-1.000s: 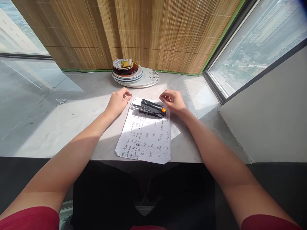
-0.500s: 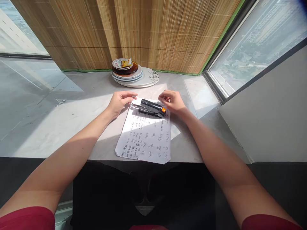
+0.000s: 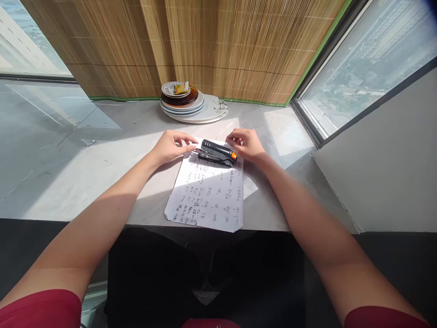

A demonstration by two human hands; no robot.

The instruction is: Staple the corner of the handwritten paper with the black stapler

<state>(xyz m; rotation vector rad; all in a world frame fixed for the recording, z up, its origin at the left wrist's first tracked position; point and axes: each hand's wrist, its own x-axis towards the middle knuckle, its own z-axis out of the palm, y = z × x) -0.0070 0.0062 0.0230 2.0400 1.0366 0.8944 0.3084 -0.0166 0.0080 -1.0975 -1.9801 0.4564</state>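
A black stapler (image 3: 218, 148) with an orange end lies on a sheet of handwritten paper (image 3: 205, 200), its top arm lifted from the base and its metal rail showing. At its left end is my left hand (image 3: 172, 146), thumb and index finger apart, with the thumb tip at the rail. I see nothing between those fingertips. My right hand (image 3: 246, 143) is beside the stapler's orange end, over the upper right of the paper. Its fingers are curled together, and whatever they may hold is hidden.
Behind the hands stand stacked plates (image 3: 182, 107) with a small yellow packet (image 3: 180, 88) on top. A bamboo blind (image 3: 191, 45) hangs behind them. Small metallic bits (image 3: 88, 143) lie on the grey counter (image 3: 136, 123) at left. A white wall (image 3: 385, 159) rises at right.
My left hand has moved slightly right, bringing its thumb to the stapler's rail. The small grey piece seen between its fingertips before no longer shows there. My right hand has barely moved.
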